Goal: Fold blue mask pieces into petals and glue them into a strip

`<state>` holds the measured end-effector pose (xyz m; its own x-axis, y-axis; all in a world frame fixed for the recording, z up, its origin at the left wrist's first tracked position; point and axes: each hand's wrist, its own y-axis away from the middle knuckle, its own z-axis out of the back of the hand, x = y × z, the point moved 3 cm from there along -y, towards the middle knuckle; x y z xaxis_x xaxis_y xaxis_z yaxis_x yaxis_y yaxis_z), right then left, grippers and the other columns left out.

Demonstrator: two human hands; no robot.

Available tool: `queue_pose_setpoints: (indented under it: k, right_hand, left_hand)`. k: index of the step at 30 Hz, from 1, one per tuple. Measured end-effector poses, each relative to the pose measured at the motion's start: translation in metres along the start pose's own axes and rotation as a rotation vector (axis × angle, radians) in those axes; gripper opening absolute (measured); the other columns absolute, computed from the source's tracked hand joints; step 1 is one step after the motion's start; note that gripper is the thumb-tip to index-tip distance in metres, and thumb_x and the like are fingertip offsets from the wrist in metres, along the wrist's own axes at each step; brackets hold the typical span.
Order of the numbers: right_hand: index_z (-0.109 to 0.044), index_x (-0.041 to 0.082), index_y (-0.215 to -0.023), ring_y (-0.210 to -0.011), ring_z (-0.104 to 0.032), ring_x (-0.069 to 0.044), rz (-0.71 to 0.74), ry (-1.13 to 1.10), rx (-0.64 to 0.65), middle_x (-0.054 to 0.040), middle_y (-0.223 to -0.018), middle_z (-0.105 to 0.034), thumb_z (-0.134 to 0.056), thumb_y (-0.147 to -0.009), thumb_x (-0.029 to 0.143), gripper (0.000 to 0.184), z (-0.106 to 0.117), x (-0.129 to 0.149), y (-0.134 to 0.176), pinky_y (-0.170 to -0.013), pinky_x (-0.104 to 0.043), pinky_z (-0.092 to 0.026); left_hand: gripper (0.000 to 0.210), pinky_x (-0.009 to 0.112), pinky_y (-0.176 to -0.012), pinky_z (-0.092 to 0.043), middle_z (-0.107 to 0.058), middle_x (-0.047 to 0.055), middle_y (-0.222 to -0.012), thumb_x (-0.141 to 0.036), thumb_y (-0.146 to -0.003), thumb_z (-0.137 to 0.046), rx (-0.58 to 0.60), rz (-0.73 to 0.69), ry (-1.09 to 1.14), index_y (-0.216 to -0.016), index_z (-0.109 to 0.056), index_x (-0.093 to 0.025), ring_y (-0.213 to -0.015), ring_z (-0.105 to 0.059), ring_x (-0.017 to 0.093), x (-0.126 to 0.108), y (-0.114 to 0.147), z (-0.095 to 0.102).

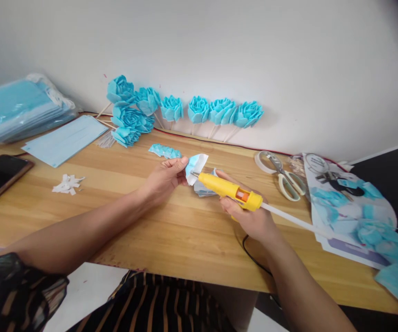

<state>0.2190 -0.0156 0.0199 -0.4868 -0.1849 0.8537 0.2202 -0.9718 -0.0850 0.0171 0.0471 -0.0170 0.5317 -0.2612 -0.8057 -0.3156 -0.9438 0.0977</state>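
Above the desk's (pixel 185 242) middle, the folded blue-and-white fabric piece (pixel 192 166) is pinched tight between left fingers (pixel 178 165). From its four o'clock, the yellow glue gun (pixel 218 184) is gripped by curled right fingers (pixel 224 177), nozzle (pixel 195 174) at the piece. Glue is best laid thinly, with the pinching fingers kept clear of the nozzle.
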Motion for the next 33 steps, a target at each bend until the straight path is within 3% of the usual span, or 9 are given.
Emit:
queue_pose_setpoints:
  k: [7, 10, 15, 19, 25, 29, 33]
  right_hand:
    - [-0.068, 0.027, -0.133, -0.052, -0.048, -0.013, 0.015, 0.026, -0.027, 0.0028, -0.063, -0.058, -0.065, -0.087, 0.036, 0.047, 0.001, 0.002, 0.001, -0.063, -0.032, -0.055]
    - [-0.068, 0.029, -0.133, -0.056, -0.055, -0.014, 0.026, 0.077, -0.037, 0.0000, -0.074, -0.068, -0.066, -0.087, 0.038, 0.047, 0.002, 0.004, 0.001, -0.072, -0.037, -0.059]
    - [-0.065, 0.031, -0.137, -0.085, -0.073, -0.023, 0.053, 0.149, -0.027, -0.0050, -0.109, -0.078, -0.067, -0.087, 0.038, 0.050, 0.004, 0.008, 0.000, -0.086, -0.042, -0.061]
    - [-0.060, 0.029, -0.142, -0.107, -0.073, -0.027, 0.095, 0.179, -0.016, -0.0063, -0.123, -0.075, -0.067, -0.087, 0.035, 0.055, 0.004, 0.010, 0.000, -0.091, -0.041, -0.061]
    - [-0.058, 0.027, -0.143, -0.095, -0.074, -0.024, 0.198, 0.266, -0.038, -0.0057, -0.121, -0.076, -0.066, -0.088, 0.036, 0.056, 0.006, 0.007, -0.001, -0.089, -0.040, -0.060]
    - [-0.046, 0.026, -0.153, -0.087, -0.072, -0.025, 0.101, 0.375, -0.140, -0.0057, -0.101, -0.076, -0.065, -0.089, 0.041, 0.068, 0.022, -0.005, -0.009, -0.084, -0.042, -0.058]
    - [-0.030, 0.017, -0.160, -0.105, -0.069, -0.035, -0.015, 0.595, -0.188, -0.0157, -0.116, -0.072, -0.063, -0.087, 0.042, 0.083, 0.044, -0.020, -0.019, -0.087, -0.049, -0.054]
  left_hand:
    - [0.041, 0.021, -0.053, -0.046, -0.062, 0.000, -0.060, -0.046, -0.068, -0.089, -0.023, 0.003, 0.003, -0.064, -0.064, -0.013, -0.057, -0.057, 0.011, 0.001, 0.000, 0.001]
    - [0.042, 0.022, -0.054, -0.047, -0.062, 0.000, -0.060, -0.046, -0.067, -0.090, -0.029, 0.000, 0.002, -0.064, -0.064, -0.013, -0.057, -0.057, 0.011, 0.001, -0.001, 0.002]
    - [0.039, 0.023, -0.056, -0.047, -0.061, 0.001, -0.061, -0.044, -0.075, -0.085, -0.042, -0.010, -0.019, -0.062, -0.063, -0.014, -0.057, -0.056, 0.011, 0.001, -0.001, 0.003]
    - [0.037, 0.022, -0.055, -0.045, -0.061, 0.001, -0.061, -0.042, -0.078, -0.083, -0.064, -0.021, -0.040, -0.063, -0.064, -0.013, -0.058, -0.056, 0.011, 0.000, -0.001, 0.004]
    - [0.034, 0.021, -0.054, -0.044, -0.064, 0.000, -0.063, -0.038, -0.081, -0.081, -0.091, -0.048, -0.007, -0.065, -0.065, -0.014, -0.057, -0.057, 0.009, -0.006, -0.004, 0.005]
    - [0.034, 0.021, -0.052, -0.044, -0.064, 0.000, -0.065, -0.039, -0.076, -0.085, -0.069, -0.059, 0.015, -0.066, -0.065, -0.014, -0.057, -0.056, 0.009, -0.007, -0.004, 0.005]
    - [0.038, 0.020, -0.051, -0.042, -0.058, -0.001, -0.059, -0.040, -0.079, -0.083, -0.093, -0.054, -0.015, -0.062, -0.062, -0.014, -0.054, -0.054, 0.008, -0.007, -0.003, 0.006]
